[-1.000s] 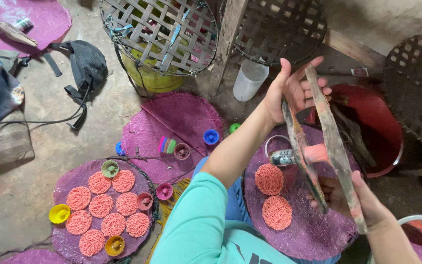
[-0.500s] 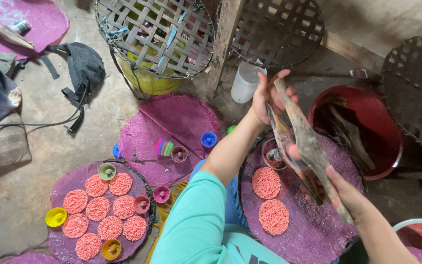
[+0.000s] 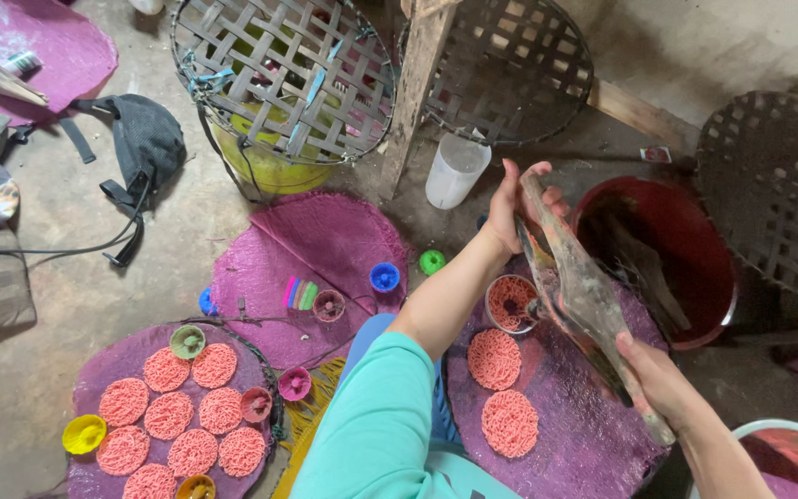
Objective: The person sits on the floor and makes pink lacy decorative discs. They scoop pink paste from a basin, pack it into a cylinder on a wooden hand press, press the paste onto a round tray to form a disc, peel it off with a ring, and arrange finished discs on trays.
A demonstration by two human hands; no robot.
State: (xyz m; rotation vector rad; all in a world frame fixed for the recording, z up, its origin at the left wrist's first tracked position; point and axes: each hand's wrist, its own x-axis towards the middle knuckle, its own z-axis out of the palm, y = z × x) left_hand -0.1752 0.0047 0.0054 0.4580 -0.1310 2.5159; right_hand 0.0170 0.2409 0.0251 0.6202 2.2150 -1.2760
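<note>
Wooden press (image 3: pixel 584 296), two long worn paddles hinged over a small metal cup (image 3: pixel 513 303), hangs tilted above the right-hand purple mat (image 3: pixel 584 434), between the red basin (image 3: pixel 695 277) and two pink noodle discs (image 3: pixel 495 359); it looks stiff, fairly heavy and probably slick with wet dough, so I judge that the far ends of the paddles are the places to take hold, where leverage is best and the hinge cannot nip.

Head view: the left hand (image 3: pixel 514 208) has its fingers curled round the upper tips of the paddles, pressing them together; the right hand (image 3: pixel 662 379) wraps the lower end, fingers closed on the wood, though its thumb side is partly hidden.

Against the picture from a second ago, the paddles stood open in a wide fork with the left palm splayed; half a second ago they had nearly met; now they lie shut against each other, and the cup shows pink strands.
</note>
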